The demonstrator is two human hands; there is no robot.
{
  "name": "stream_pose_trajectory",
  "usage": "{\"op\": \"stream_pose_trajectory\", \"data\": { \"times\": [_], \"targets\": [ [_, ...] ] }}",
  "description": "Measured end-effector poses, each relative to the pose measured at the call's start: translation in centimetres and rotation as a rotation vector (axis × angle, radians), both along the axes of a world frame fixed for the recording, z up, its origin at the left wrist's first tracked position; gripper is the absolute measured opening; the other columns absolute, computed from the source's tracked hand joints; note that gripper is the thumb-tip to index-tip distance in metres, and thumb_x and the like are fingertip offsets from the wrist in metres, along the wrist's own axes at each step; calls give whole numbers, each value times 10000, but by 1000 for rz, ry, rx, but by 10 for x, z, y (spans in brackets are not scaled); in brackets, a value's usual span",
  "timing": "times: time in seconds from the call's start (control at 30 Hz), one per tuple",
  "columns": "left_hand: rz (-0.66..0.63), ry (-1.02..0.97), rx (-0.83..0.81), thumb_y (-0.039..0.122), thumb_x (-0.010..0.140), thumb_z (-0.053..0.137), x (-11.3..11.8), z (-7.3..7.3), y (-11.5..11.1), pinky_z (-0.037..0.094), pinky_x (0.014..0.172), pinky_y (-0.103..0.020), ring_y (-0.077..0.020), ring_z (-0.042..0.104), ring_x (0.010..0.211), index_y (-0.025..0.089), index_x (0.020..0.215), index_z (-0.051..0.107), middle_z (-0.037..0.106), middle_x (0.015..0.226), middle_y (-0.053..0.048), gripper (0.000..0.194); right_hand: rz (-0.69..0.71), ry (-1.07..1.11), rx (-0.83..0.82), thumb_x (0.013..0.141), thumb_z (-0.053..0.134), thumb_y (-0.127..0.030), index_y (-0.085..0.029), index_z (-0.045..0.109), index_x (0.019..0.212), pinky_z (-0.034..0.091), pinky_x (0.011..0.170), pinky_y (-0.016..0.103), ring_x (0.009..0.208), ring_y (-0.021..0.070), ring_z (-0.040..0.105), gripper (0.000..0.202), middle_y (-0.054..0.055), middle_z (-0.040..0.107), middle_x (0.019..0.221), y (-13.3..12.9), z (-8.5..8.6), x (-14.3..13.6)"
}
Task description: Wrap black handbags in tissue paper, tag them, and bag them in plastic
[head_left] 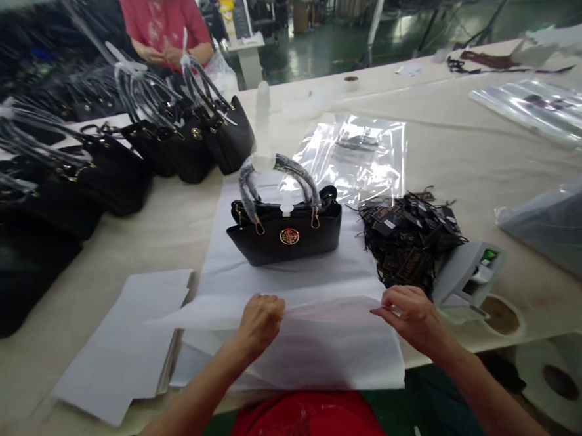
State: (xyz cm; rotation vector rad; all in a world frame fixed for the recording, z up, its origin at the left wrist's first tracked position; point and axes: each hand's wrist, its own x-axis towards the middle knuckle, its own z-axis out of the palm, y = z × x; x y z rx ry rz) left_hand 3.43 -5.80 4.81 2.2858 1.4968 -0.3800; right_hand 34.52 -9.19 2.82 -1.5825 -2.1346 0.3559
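Note:
Between my two hands stretches the lifted front edge of a thin white tissue sheet (324, 312). My left hand (261, 318) is closed on the sheet near its middle. At the right corner my right hand (408, 311) pinches the same sheet between thumb and fingers. Just beyond them a black handbag (294, 241) stands upright on white tissue, with a round gold emblem on its front and its handles (301, 172) wrapped in clear plastic. Below the raised edge, more white sheets lie at the table's front.
A stack of white paper (126, 339) lies left. Several black handbags (217, 134) stand along the left side. Right of the bag are a heap of black tags (411, 232) and a white tape dispenser (469, 275). Clear plastic bags (359, 153) lie behind. A person (167, 23) stands across the table.

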Motion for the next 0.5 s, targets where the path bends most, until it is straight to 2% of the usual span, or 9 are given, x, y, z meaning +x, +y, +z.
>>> {"op": "stream_pose_trajectory", "data": {
  "times": [0.07,0.1,0.17,0.23,0.3,0.37,0.43,0.5],
  "targets": [
    [13,-18,-31,157,796,576,1,5,3,422,746,-321,-219,633,815,183,773,621,689,840,-67,56,-15,38,-159,745,652,-374,-208,511,577,382,630,280,582,140,540,275,-22,581,584,4,1,3],
    [10,-31,-54,219,764,645,3,6,3,428,715,-303,-216,636,790,185,792,624,692,834,-55,49,-32,60,-261,712,669,-369,-209,511,575,376,599,267,577,137,533,263,-27,577,581,4,1,5],
    [13,-103,-124,360,684,740,6,5,1,433,658,-263,-199,637,757,189,885,631,694,838,-32,286,-72,116,-473,642,698,-345,-204,498,569,344,545,240,566,125,501,256,-44,541,559,1,-2,6],
    [29,-231,-221,462,693,715,12,0,-2,427,630,-230,-173,630,750,194,962,629,691,842,-13,390,-95,196,-652,577,719,-322,-195,474,558,309,518,223,553,107,453,277,-65,473,531,-3,-7,4],
    [32,-324,-299,455,789,614,19,-10,-5,411,620,-213,-149,611,727,191,908,653,681,799,-2,292,-89,279,-792,526,728,-315,-188,447,546,283,505,216,547,93,408,309,-78,411,520,-6,-15,2],
    [12,-327,-323,376,846,544,25,-20,-7,388,602,-208,-135,586,682,183,790,666,662,726,3,235,-65,344,-898,502,728,-317,-183,434,549,274,499,212,548,86,387,326,-84,390,527,-10,-26,0],
    [-3,-288,-312,308,851,532,30,-30,-10,373,594,-212,-132,570,652,178,726,658,645,681,0,220,-43,355,-957,495,733,-327,-180,436,560,286,499,209,558,88,398,337,-83,400,537,-14,-37,1],
    [-2,-254,-289,275,855,521,33,-38,-15,375,617,-223,-145,579,672,177,738,649,650,700,-17,200,-9,297,-944,513,742,-328,-170,493,622,340,519,216,592,111,460,314,-65,476,582,-20,-42,2]
  ]
}}
